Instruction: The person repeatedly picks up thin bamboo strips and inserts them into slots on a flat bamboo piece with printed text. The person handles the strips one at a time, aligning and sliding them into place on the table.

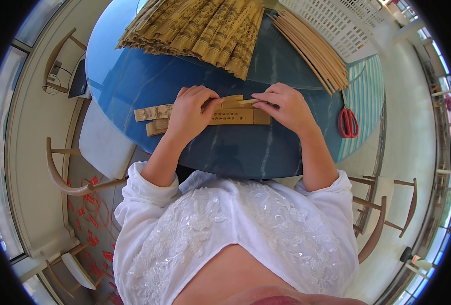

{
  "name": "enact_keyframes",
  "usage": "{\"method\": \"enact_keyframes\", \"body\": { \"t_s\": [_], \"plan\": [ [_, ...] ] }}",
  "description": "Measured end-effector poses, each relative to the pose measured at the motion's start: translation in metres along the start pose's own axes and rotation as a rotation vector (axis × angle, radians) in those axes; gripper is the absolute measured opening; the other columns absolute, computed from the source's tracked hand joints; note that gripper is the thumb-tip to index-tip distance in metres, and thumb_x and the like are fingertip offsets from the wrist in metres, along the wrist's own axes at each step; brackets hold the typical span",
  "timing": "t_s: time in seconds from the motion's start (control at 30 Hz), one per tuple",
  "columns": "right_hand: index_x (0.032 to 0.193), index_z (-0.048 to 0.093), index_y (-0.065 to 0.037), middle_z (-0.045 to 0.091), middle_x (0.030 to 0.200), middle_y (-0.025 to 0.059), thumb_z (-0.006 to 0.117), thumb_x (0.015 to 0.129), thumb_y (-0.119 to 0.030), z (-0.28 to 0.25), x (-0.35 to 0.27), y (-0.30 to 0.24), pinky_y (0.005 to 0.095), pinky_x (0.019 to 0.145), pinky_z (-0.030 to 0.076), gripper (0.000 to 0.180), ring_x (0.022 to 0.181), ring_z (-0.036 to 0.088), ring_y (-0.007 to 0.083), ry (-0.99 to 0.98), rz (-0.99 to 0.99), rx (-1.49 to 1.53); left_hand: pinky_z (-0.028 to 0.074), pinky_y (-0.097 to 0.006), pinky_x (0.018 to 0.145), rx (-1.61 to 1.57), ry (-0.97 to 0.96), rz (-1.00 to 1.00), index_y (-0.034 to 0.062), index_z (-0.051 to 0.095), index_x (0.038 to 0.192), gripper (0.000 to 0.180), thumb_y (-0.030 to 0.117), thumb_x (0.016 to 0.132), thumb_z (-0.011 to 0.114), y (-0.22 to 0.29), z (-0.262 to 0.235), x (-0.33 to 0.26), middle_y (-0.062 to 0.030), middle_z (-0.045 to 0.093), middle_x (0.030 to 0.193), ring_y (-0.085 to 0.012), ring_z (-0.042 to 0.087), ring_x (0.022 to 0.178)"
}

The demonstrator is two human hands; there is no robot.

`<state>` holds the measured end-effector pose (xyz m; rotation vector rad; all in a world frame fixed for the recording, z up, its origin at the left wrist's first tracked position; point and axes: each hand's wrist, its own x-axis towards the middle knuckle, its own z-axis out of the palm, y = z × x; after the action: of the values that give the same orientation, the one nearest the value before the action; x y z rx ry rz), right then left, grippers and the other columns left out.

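My left hand [190, 112] is closed around a folded, tan printed paper fan leaf [152, 112], thumb and forefinger pinching it near its right part. Between the thumb and fingertips of my right hand [286, 105] is a thin, pale wooden stick [248, 101]. Its left end meets the right end of the held leaf; whether it lies inside a fold I cannot tell. Under my hands, another folded paper strip [238, 118] with dark printed characters lies on the blue table. My left hand partly covers both papers.
Pleated fan leaves [200, 33] are heaped at the far side of the table [225, 152]. A bundle of wooden sticks [312, 51] lies far right beside a white perforated basket [332, 28]. Red-handled scissors [348, 123] rest near a striped cloth [370, 94]. Chairs [65, 173] stand around.
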<state>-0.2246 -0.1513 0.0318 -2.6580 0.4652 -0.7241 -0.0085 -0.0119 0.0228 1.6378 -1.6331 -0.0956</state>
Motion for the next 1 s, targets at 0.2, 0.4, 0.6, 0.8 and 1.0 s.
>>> {"method": "enact_keyframes", "body": {
  "t_s": [0.2, 0.4, 0.6, 0.8, 1.0],
  "plan": [
    [0.099, 0.073, -0.005, 0.066, 0.077, 0.0055, 0.071, 0.085, -0.021, -0.030, -0.008, 0.022, 0.0269, 0.063, 0.048, 0.021, 0.066, 0.060, 0.0154, 0.164, 0.372, 0.167, 0.042, -0.034, 0.076, 0.114, 0.184, 0.036, 0.0065, 0.066, 0.079, 0.007, 0.010, 0.080, 0.072, -0.016, -0.007, -0.008, -0.0029, 0.064, 0.074, -0.0216, 0.059, 0.073],
    [0.100, 0.073, -0.002, 0.068, 0.078, 0.0011, 0.070, 0.088, -0.014, -0.029, -0.009, 0.027, 0.0207, 0.062, 0.046, 0.017, 0.070, 0.058, 0.0059, 0.094, 0.611, 0.706, 0.042, -0.034, 0.079, 0.141, 0.206, 0.045, 0.0069, 0.066, 0.078, 0.007, 0.009, 0.079, 0.073, -0.012, -0.008, -0.009, -0.0026, 0.065, 0.075, -0.0212, 0.060, 0.074],
    [0.102, 0.074, -0.003, 0.069, 0.078, 0.0017, 0.069, 0.089, -0.015, -0.002, -0.003, 0.010, 0.0211, 0.063, 0.047, 0.019, 0.069, 0.060, 0.0061, -0.193, 0.601, 0.851, 0.042, -0.034, 0.079, 0.119, 0.174, 0.133, 0.0076, 0.067, 0.078, 0.006, 0.008, 0.078, 0.073, -0.001, -0.001, -0.008, -0.0027, 0.065, 0.075, -0.0212, 0.061, 0.076],
    [0.103, 0.074, -0.002, 0.070, 0.079, 0.0039, 0.068, 0.089, -0.013, -0.016, -0.003, 0.014, 0.0216, 0.065, 0.049, 0.019, 0.072, 0.061, 0.0076, -0.170, 0.587, 0.915, 0.043, -0.034, 0.078, 0.099, 0.187, 0.114, 0.0068, 0.067, 0.078, 0.006, 0.007, 0.078, 0.073, -0.007, -0.004, -0.009, -0.0032, 0.065, 0.075, -0.0215, 0.061, 0.075],
    [0.100, 0.073, -0.001, 0.070, 0.082, 0.0042, 0.069, 0.087, -0.011, -0.010, -0.004, 0.016, 0.0222, 0.065, 0.049, 0.017, 0.072, 0.062, 0.0086, -0.202, 0.551, 0.950, 0.043, -0.033, 0.078, 0.082, 0.206, 0.144, 0.0055, 0.067, 0.079, 0.006, 0.005, 0.077, 0.073, -0.004, -0.002, -0.009, -0.0034, 0.065, 0.074, -0.0212, 0.060, 0.073]
  ]
}}
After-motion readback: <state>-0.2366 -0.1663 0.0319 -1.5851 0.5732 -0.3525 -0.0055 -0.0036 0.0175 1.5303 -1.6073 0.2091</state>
